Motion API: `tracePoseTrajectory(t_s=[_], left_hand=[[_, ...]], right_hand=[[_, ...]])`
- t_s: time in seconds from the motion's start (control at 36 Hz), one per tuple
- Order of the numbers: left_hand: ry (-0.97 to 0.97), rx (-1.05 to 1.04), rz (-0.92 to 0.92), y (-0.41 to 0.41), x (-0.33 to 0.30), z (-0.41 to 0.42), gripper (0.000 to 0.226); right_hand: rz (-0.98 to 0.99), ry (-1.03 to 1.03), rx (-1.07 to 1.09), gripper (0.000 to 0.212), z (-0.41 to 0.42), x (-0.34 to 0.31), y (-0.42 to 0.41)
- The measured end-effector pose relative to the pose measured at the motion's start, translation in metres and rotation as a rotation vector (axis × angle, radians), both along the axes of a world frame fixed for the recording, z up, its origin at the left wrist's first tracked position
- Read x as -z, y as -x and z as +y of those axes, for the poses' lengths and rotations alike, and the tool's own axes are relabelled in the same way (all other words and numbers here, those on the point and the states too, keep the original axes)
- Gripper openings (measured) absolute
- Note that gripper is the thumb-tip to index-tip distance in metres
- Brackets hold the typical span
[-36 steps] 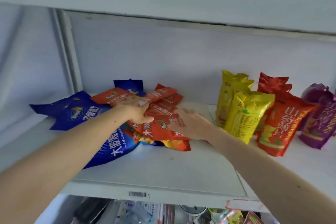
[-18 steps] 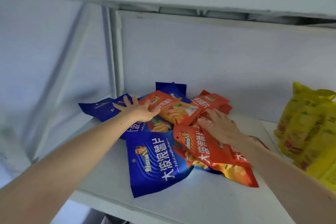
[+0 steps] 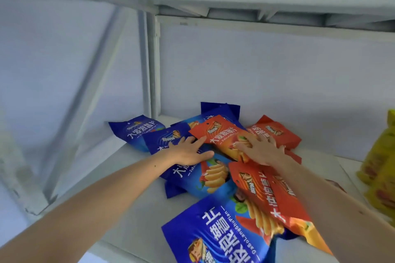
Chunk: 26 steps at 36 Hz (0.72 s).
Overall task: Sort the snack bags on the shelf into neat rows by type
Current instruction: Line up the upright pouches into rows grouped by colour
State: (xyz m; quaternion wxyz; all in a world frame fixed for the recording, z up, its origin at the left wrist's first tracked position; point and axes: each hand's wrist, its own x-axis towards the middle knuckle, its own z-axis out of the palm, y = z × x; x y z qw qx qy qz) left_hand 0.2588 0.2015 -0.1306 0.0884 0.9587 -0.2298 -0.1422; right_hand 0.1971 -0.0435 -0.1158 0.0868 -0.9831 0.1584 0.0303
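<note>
A jumbled pile of blue and orange-red chip bags lies on the white shelf (image 3: pixel 132 215). My left hand (image 3: pixel 188 151) rests flat, fingers spread, on a blue bag (image 3: pixel 205 179) in the middle of the pile. My right hand (image 3: pixel 260 148) lies flat with fingers apart on an orange bag (image 3: pixel 220 134) at the top of the pile. A large blue bag (image 3: pixel 218 232) lies nearest me, partly covered by another orange bag (image 3: pixel 269 198) under my right forearm. Further blue bags (image 3: pixel 136 132) and an orange bag (image 3: pixel 275 132) sit at the back.
Yellow snack bags (image 3: pixel 380 168) stand at the right edge. A white upright post (image 3: pixel 152 66) and a slanted brace (image 3: pixel 94 83) bound the shelf at the left. The upper shelf's underside (image 3: pixel 235 10) hangs close overhead. The back wall is right behind the pile.
The view has moved closer and leftward. Both hands have shifted deeper onto the pile; my right hand moved from the lower orange bag up onto the top orange bag.
</note>
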Motion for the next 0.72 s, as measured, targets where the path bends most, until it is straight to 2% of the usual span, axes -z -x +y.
tracePoseTrajectory(t_s=[0.14,0.31,0.53,0.64,0.72], left_hand=[[0.006,-0.011,-0.095,0.004,0.001,0.001,0.084],[0.022,-0.035,-0.248,-0.002,-0.017,0.002,0.078],[0.069,0.168,-0.389,0.022,-0.071,-0.05,0.052],[0.033,0.241,-0.45,0.055,-0.088,-0.087,0.049],[0.023,0.281,-0.463,0.089,-0.097,-0.118,0.059]], right_hand=[[-0.063,0.036,0.051,0.076,0.004,-0.001,0.004],[-0.192,0.028,-0.014,0.083,0.002,-0.011,0.027],[-0.354,0.065,-0.056,0.065,-0.024,-0.033,0.101],[-0.344,0.1,-0.058,0.056,-0.035,-0.042,0.153],[-0.365,0.103,-0.073,0.053,-0.042,-0.043,0.201]])
